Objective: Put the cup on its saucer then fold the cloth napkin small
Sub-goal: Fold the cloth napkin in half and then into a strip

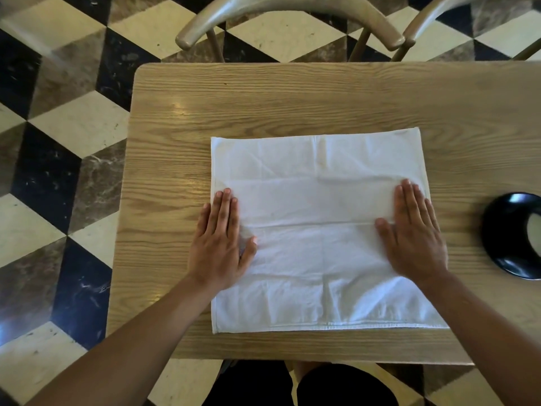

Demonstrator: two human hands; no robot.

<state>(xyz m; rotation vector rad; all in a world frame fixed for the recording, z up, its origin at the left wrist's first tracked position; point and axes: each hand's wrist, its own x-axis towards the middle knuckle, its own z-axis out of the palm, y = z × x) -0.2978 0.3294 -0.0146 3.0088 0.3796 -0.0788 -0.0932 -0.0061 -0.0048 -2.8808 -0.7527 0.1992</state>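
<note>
Napkin [319,230] flat on counter [175,142], fold not started.
Left hand [222,241] and right hand [409,232] lie open-palmed, gripping nothing; cloth may skew; saucer [503,244] near right edge.

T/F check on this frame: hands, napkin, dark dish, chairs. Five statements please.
1. Both hands lie flat on the napkin. True: left hand, right hand.
2. The napkin is crumpled in a ball. False: it lies spread flat on the table.
3. A dark dish sits at the right edge of the frame. True.
4. The right hand is lifting a napkin corner. False: its palm is down and its fingers straight.
5. The dish rests on the napkin. False: bare table separates them.
</note>
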